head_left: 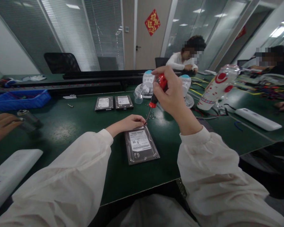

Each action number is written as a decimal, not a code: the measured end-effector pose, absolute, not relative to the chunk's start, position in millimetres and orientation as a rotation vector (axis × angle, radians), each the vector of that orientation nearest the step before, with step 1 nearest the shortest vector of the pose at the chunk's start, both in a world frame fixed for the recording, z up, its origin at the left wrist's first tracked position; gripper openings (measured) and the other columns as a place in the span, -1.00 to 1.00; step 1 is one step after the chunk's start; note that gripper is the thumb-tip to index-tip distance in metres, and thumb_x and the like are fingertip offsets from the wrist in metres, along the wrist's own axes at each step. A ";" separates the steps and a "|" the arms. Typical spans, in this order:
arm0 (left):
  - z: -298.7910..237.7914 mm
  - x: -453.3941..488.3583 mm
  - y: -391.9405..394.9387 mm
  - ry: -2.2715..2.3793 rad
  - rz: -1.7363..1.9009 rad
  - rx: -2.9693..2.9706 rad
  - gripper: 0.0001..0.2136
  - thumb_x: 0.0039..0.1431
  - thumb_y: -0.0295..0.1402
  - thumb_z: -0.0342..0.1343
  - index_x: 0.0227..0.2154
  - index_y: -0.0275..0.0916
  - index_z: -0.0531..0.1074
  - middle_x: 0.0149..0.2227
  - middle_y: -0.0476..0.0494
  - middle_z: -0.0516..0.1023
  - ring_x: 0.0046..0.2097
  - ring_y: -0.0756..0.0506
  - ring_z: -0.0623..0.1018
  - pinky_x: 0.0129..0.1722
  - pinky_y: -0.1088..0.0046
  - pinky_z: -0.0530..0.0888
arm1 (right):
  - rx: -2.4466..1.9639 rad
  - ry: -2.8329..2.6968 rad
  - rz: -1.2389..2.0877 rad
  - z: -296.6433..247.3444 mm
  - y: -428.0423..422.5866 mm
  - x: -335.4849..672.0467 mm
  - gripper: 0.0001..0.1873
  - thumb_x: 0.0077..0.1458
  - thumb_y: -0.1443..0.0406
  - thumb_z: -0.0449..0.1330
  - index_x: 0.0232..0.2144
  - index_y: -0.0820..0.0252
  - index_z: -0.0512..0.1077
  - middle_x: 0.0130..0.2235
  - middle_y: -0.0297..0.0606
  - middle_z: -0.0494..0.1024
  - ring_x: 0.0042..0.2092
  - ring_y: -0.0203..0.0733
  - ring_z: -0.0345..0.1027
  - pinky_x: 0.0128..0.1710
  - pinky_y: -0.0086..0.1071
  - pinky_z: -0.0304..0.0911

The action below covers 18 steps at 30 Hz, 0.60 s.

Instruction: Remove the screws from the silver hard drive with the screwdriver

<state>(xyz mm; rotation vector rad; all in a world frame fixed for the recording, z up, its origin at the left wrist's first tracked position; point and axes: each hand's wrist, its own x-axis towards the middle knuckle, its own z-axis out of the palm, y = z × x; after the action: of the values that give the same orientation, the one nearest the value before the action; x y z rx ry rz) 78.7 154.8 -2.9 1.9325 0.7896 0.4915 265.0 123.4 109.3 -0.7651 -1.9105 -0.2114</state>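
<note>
A hard drive with a white label lies flat on the green table in front of me. My right hand grips a red and black screwdriver by its handle, tilted with the shaft pointing down. Its tip meets the far right corner of the drive. My left hand lies across the drive's far edge, fingers curled together right beside the tip; whatever they pinch is too small to make out. Several loose screws are scattered just beyond that corner.
Two more hard drives lie farther back, near a clear cup and small white fans. A blue tray stands left, beside another person's hand. On the right are a patterned bottle, cables and a white power bank.
</note>
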 end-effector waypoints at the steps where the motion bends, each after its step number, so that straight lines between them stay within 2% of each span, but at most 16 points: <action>1: -2.0 78.8 153.6 0.788 0.496 1.929 -0.81 0.17 -0.27 0.11 -0.25 -0.25 0.53 -0.15 -0.09 0.59 -0.12 -0.08 0.54 -0.04 0.36 0.41 | -0.774 -1.910 -0.214 110.0 123.2 264.4 -0.73 0.15 0.38 0.11 -0.10 0.02 0.27 -0.14 -0.24 0.50 -0.07 -0.10 0.42 0.08 -0.07 0.35; 6: 0.5 79.3 149.1 0.788 0.521 1.919 -0.82 0.16 -0.28 0.11 -0.29 -0.27 0.51 -0.20 -0.10 0.58 -0.16 -0.08 0.54 -0.04 0.33 0.42 | -0.813 -1.922 -0.233 118.0 121.9 260.9 -0.69 0.07 0.31 0.22 -0.15 0.02 0.22 -0.20 -0.26 0.43 -0.18 -0.13 0.38 0.00 -0.09 0.38; 10: -1.3 79.9 149.2 0.774 0.536 1.921 -0.82 0.16 -0.28 0.12 -0.30 -0.27 0.51 -0.21 -0.10 0.58 -0.17 -0.08 0.53 -0.04 0.33 0.42 | -0.845 -2.025 -0.255 126.9 118.5 258.3 -0.68 0.04 0.33 0.26 -0.18 0.03 0.23 -0.20 -0.25 0.45 -0.21 -0.13 0.38 -0.03 -0.10 0.39; 14: -4.5 80.5 150.9 0.769 0.564 1.912 -0.84 0.16 -0.30 0.11 -0.32 -0.28 0.51 -0.21 -0.10 0.59 -0.19 -0.06 0.53 -0.07 0.36 0.42 | -0.864 -2.109 -0.302 134.3 113.3 256.2 -0.72 0.06 0.31 0.22 -0.18 0.04 0.25 -0.16 -0.24 0.48 -0.15 -0.09 0.39 -0.03 -0.10 0.40; 18: -5.2 80.2 151.3 0.760 0.571 1.901 -0.85 0.15 -0.31 0.14 -0.33 -0.28 0.51 -0.21 -0.10 0.60 -0.19 -0.06 0.54 -0.08 0.37 0.43 | -0.913 -2.193 -0.339 138.0 107.7 254.7 -0.79 0.09 0.36 0.15 -0.20 0.06 0.27 -0.19 -0.23 0.48 -0.17 -0.09 0.39 -0.05 -0.13 0.36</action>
<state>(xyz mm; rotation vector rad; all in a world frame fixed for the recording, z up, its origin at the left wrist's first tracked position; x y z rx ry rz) 80.2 151.3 -5.2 1.9011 0.7596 0.5713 254.7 107.7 138.0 -0.9132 -2.1933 -0.3387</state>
